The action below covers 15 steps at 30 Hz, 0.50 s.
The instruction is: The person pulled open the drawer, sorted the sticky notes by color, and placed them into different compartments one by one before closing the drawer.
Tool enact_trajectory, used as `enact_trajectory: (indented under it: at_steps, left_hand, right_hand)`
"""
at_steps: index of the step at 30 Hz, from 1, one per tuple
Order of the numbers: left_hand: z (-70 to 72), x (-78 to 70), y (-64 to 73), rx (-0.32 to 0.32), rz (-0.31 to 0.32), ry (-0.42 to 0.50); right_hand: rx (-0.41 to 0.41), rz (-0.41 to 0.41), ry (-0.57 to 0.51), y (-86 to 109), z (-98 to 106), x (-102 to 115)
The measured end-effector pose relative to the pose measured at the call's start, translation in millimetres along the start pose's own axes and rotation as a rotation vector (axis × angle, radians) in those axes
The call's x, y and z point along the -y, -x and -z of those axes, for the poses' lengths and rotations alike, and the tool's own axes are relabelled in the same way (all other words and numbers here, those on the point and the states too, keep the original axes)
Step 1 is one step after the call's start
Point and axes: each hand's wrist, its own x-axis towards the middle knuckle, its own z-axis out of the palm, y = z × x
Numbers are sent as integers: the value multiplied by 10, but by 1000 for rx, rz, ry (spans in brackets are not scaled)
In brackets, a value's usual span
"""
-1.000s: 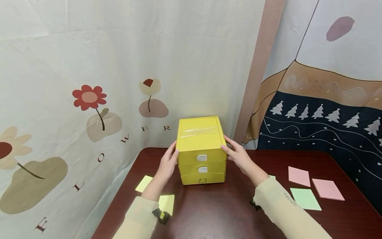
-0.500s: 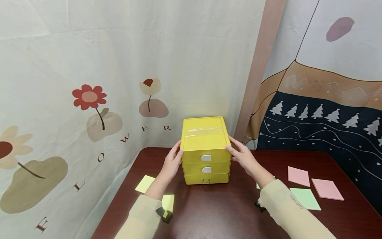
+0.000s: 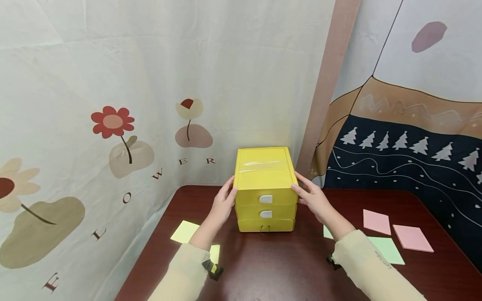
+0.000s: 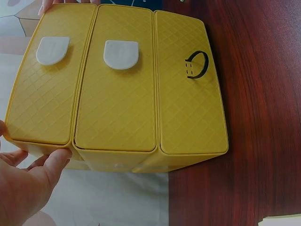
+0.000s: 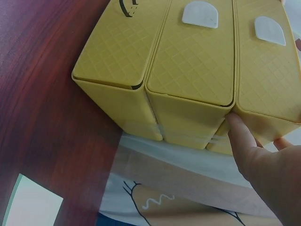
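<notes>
A yellow desktop drawer box (image 3: 263, 177) with three stacked drawers stands toward the back of the table. White tab pulls (image 4: 121, 54) mark the upper two drawers, and a dark loop (image 4: 204, 65) is on the lowest one. Clear tape (image 3: 260, 166) crosses its top. My left hand (image 3: 223, 205) holds the box's left side by the top drawer, thumb near the front edge. On the opposite side, my right hand (image 3: 315, 201) grips at the same height, its thumb (image 5: 239, 134) at the seam below the top drawer. All the drawer fronts sit closed.
Yellow sticky notes (image 3: 183, 231) lie at the left, partly behind my left forearm. To the right are pink sticky notes (image 3: 413, 238) and green ones (image 3: 391, 251), partly covered by my right sleeve (image 3: 370, 259). A printed curtain (image 3: 241, 83) hangs behind the dark red table (image 3: 263, 267).
The drawer box has shifted steadily to the right across the table, with both hands moving along on its sides. The sticky notes have stayed in place.
</notes>
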Motion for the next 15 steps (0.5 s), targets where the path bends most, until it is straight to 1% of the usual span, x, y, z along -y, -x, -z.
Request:
enact_trajectory:
  at_steps: [4, 9, 12, 13, 15]
  left_hand:
    - [-36, -1, -11, 5, -8, -16]
    - [-86, 15, -34, 22, -12, 9]
    - [-118, 14, -38, 30, -22, 5]
    - [-128, -33, -20, 36, -25, 6]
    - [-151, -46, -18, 40, -32, -2]
  right_hand:
    - [4, 8, 0, 26, 35, -3]
    - [-10, 0, 7, 53, 85, -20]
    - [-21, -5, 11, 66, 119, -42]
    - [-23, -7, 9, 70, 130, -46]
    - [-26, -7, 9, 80, 151, -53]
